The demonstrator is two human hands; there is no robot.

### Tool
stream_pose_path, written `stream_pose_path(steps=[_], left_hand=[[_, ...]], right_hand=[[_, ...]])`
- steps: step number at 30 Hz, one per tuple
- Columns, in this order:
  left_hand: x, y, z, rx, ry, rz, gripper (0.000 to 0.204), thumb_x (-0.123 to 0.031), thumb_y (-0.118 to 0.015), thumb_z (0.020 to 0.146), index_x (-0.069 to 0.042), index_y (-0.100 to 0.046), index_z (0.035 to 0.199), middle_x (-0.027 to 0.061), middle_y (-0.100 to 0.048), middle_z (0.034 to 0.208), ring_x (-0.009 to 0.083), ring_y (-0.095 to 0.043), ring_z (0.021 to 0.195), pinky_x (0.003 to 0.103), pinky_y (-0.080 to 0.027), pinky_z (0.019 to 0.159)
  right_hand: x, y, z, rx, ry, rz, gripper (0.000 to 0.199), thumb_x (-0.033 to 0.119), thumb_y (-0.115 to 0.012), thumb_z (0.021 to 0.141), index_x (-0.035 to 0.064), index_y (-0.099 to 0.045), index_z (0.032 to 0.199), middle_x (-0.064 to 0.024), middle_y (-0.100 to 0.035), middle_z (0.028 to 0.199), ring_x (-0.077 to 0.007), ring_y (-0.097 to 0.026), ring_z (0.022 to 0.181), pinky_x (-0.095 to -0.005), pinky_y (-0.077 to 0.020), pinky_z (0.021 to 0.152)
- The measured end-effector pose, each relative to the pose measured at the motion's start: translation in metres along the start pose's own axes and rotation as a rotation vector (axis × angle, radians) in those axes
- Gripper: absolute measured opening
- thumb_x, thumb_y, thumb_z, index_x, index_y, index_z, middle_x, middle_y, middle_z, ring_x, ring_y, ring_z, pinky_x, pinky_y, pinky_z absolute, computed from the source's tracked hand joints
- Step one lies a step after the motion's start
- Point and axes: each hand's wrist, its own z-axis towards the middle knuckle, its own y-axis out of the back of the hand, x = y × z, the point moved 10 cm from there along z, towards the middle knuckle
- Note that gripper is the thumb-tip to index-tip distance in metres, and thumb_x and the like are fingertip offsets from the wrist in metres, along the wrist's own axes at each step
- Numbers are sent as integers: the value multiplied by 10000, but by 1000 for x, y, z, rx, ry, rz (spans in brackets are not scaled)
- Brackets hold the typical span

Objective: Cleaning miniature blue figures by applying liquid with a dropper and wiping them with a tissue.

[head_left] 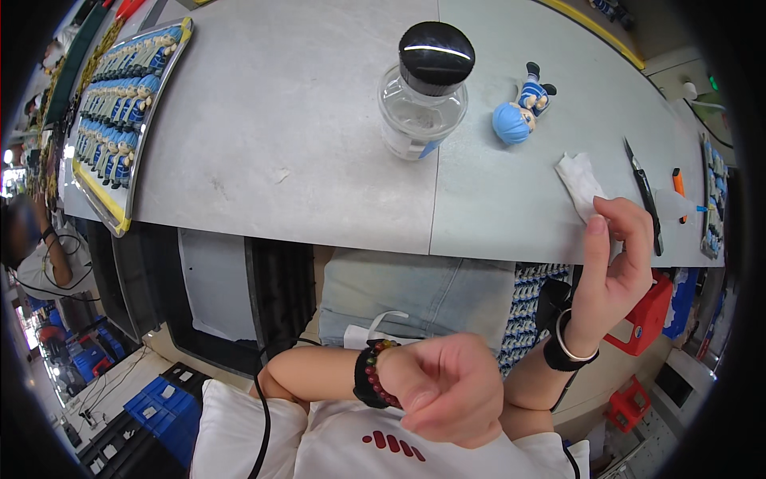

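My right hand (616, 275) is closed at the table's front right edge, thumb and forefinger pinching the lower end of a crumpled white tissue (579, 182). Close to my chest, my left hand (447, 391) is curled into a fist; whatever it may hold is hidden. A small blue-haired toy figure (522, 112) in blue clothes lies on the table beyond the tissue. Left of the figure stands a clear jar (416, 124) with a black ribbed lid. A slim black craft knife (645, 195) lies to the right of the tissue, its pointed tip facing away from me.
At the far left, a yellow-edged tray (102, 195) holds rows of similar figures; another tray of figures (714, 195) stands far right. An orange marker (679, 191) lies beyond the knife. Below the table are a black crate (251, 299) and a red stool (648, 315).
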Motion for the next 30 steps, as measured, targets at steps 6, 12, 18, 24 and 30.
stream_pose_path(steps=[6, 12, 18, 24, 30], left_hand=[[2, -2, 0, 17, 3, 17, 216, -243, -617, 824, -86, -540, 698, -57, -531, 579, 57, -445, 516, 221, -292, 533], [3, -2, -1, 7, 7, 35, 230, -248, -620, 819, -76, -539, 690, -44, -523, 578, 63, -435, 512, 224, -291, 530], [5, -1, 1, 19, 12, 35, 238, -251, -619, 819, -68, -537, 690, -36, -517, 586, 71, -430, 514, 226, -287, 522], [1, -2, -1, 29, -1, 81, 246, -259, -614, 823, -68, -538, 687, -33, -511, 584, 75, -428, 515, 227, -286, 514], [-30, 4, -3, -144, -72, 320, 223, -330, -586, 858, -178, -581, 695, -92, -542, 586, 49, -457, 480, 224, -293, 554]], right_hand=[[0, 1, -1, -10, 3, -13, 94, -1, -599, 753, -3, -611, 846, -89, -560, 882, -165, -526, 808, -255, -403, 743], [1, 2, -2, -12, 3, -33, 98, 3, -603, 749, -1, -613, 847, -90, -561, 886, -174, -524, 823, -261, -388, 772], [2, 7, -1, -26, 1, -48, 99, 5, -606, 749, -1, -614, 848, -90, -563, 892, -174, -522, 823, -264, -385, 775], [5, 6, -2, -34, 12, -35, 110, -7, -603, 743, -3, -616, 853, -86, -559, 893, -172, -519, 817, -261, -386, 766], [35, 4, 13, -49, 58, 74, 133, 30, -628, 714, 16, -633, 847, -78, -557, 851, -159, -482, 735, -251, -377, 651]])
